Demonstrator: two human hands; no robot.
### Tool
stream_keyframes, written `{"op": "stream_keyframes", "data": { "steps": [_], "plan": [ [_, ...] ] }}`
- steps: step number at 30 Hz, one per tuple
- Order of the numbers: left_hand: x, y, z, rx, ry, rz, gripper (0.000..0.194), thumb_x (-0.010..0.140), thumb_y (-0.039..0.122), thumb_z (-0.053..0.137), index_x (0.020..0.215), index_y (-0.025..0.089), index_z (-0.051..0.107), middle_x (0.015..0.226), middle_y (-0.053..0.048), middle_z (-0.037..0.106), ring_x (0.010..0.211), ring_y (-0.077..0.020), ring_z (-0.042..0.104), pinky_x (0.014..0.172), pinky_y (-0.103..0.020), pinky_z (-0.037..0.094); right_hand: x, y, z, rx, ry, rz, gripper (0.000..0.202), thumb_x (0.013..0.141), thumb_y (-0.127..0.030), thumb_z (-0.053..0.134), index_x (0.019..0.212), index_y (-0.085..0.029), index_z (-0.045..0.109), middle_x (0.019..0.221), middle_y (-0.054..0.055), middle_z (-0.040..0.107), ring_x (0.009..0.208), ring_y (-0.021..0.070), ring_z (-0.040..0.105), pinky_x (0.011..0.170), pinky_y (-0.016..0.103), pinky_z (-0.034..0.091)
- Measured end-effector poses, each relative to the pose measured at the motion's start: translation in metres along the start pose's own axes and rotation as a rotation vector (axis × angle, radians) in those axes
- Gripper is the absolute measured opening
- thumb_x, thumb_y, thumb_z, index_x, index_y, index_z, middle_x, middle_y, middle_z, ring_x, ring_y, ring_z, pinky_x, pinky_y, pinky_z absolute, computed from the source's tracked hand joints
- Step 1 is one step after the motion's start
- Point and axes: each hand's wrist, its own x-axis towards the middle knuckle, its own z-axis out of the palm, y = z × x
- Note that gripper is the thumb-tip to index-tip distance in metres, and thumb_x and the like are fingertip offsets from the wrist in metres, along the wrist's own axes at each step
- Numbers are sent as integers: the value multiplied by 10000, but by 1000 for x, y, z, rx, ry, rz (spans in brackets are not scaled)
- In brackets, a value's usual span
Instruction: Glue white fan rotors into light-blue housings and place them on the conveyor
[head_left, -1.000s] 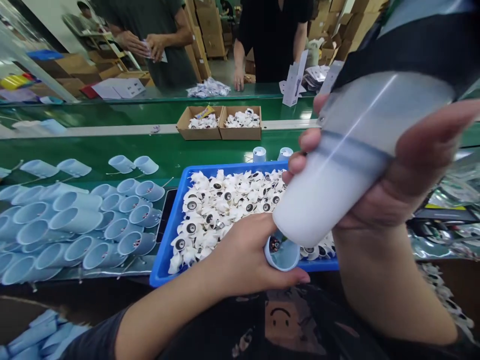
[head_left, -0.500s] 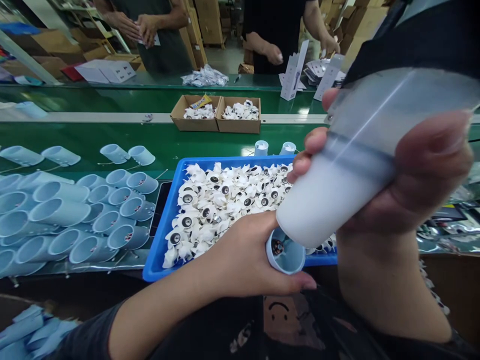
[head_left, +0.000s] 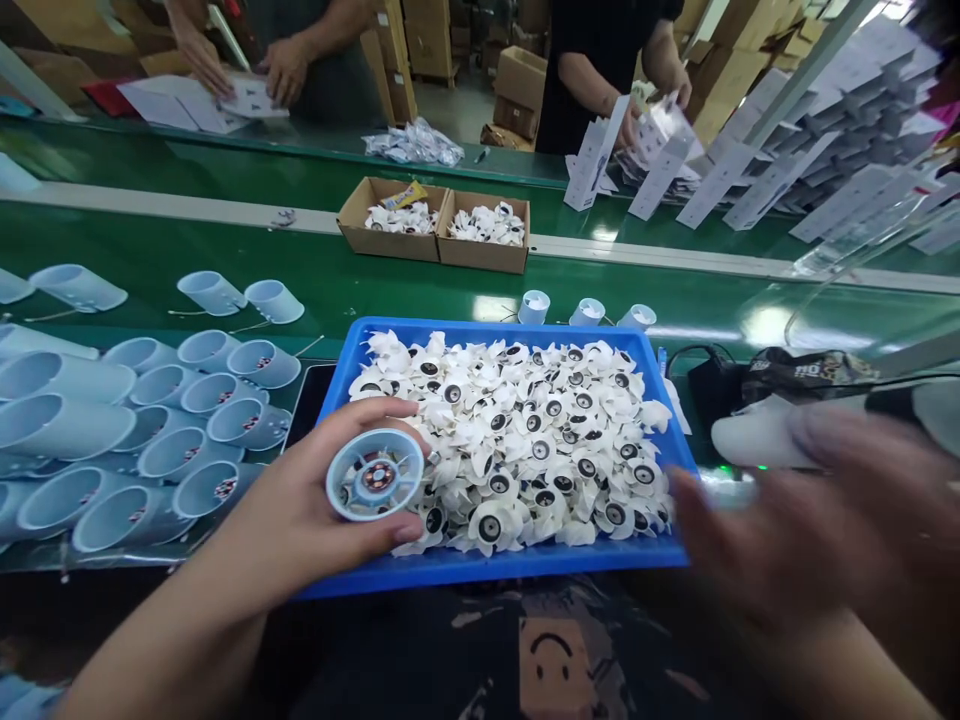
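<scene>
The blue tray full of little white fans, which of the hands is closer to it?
Left. The left hand reaches over the blue tray's near-left corner, holding a round housing. The blurred right hand sits just beyond its right end.

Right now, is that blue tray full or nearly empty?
Full: the blue tray is heaped wall to wall with white fan blades, hiding its floor.

Green conveyor belt [head_left: 225, 262], stacked cardboard boxes [head_left: 517, 75] behind, bright glare.

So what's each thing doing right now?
Left hand: gripping the light blue fan housing, its open end facing the camera.
Right hand: blurred; grip unclear.
Blue tray: full of white fan blades.
Blue tubes: lying on their sides.
Two cardboard boxes: open, partly filled.
</scene>
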Motion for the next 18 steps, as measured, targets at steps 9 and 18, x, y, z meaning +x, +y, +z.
{"op": "stream_keyframes", "data": {
  "steps": [9,18],
  "plan": [
    [-2,-6,12,83,3,62,642,709,472,819,1280,310,573,1040,-65,751,930,-300,737,708,-337,620,56,22,48,-596,-273,-164,247,861,-170,673,1101,-228,689,1375,95,520,1292,369,447,1081,587,364],
    [-4,6,12,99,-48,-208,669,705,623,752,1273,327,562,1183,-56,703,1127,-348,651,929,-465,555,29,-20,39,-636,-599,-289,175,972,-158,542,1090,-202,664,1123,49,657,1061,265,603,947,466,489]
  ]
}}
